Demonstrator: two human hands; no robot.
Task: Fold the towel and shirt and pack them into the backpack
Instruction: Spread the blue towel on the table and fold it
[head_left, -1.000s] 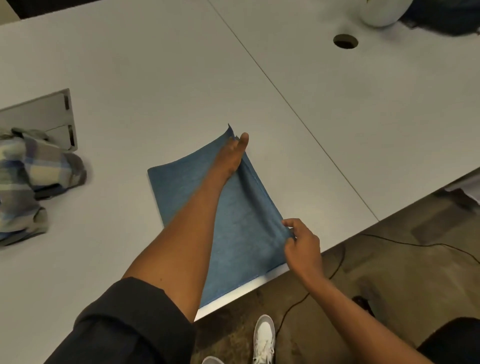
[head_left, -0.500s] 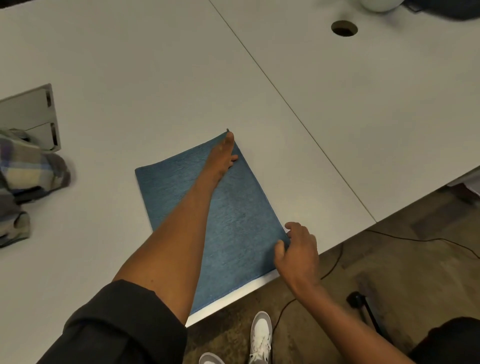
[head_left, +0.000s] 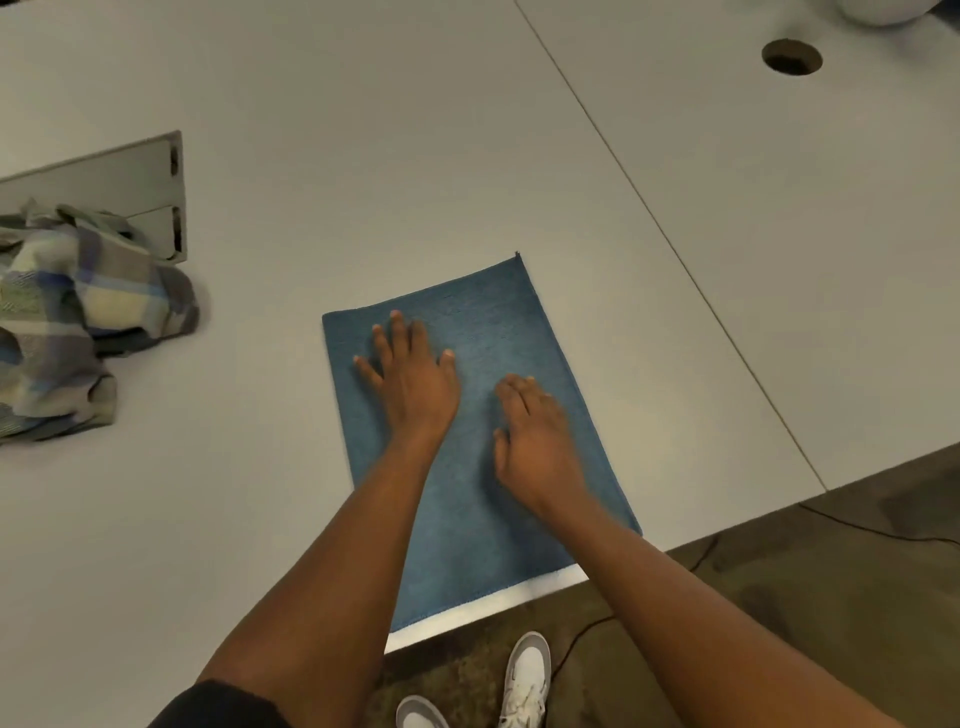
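Both hands lie flat on the towel (head_left: 467, 467), palms down. The left hand (head_left: 410, 376) has its fingers spread straight and presses the far left part of the cloth, fingertips close to its far edge. The right hand (head_left: 535, 434) sits just beside it, a little nearer the person, fingers relaxed and slightly bent against the fabric (it is somewhat blurred, so finer detail of the fingers cannot be told). Neither hand grips anything.

The towel is blue, folded into a flat rectangle. Its long axis runs from the near edge of the bench (head_left: 363, 156) away toward the far side, leaning slightly to the left as it goes. Its near short edge lies almost at the bench's near edge, with a thin white strip of bench showing beyond it; the far right corner points toward the seam that crosses the bench top.

The shirt (head_left: 78, 322), a plaid one in grey, blue and cream, lies crumpled well apart near the left edge, partly over a grey flap (head_left: 119, 182) set in the bench. A round hole (head_left: 792, 57) sits toward the far right corner. Below the bench edge, white shoes (head_left: 527, 675) stand on the floor.
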